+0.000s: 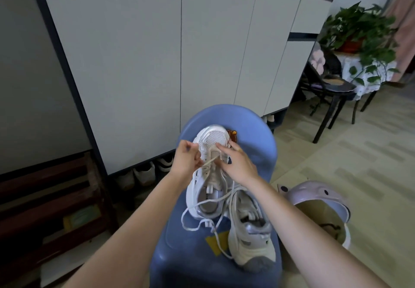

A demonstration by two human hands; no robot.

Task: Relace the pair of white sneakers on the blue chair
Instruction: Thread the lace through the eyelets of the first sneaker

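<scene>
Pinching a strand of the white lace (210, 161) between curled fingers, the left hand (187, 160) sits at the left side of the far sneaker (210, 171), just below its mesh toe. The right hand (237, 164) rests over the right side of the same shoe, fingers bent down onto the eyelet row; whether it grips the lace there I cannot tell. This sneaker stands toe-away on the seat of the blue chair (253, 135), its loose lace trailing toward the near edge. A second sneaker (250, 238) lies just to the near right, touching the first, its heel toward the near edge. On the floor to the right stands a pale lilac bin (318, 200), and a grey cabinet (157, 51) fills the far wall.
</scene>
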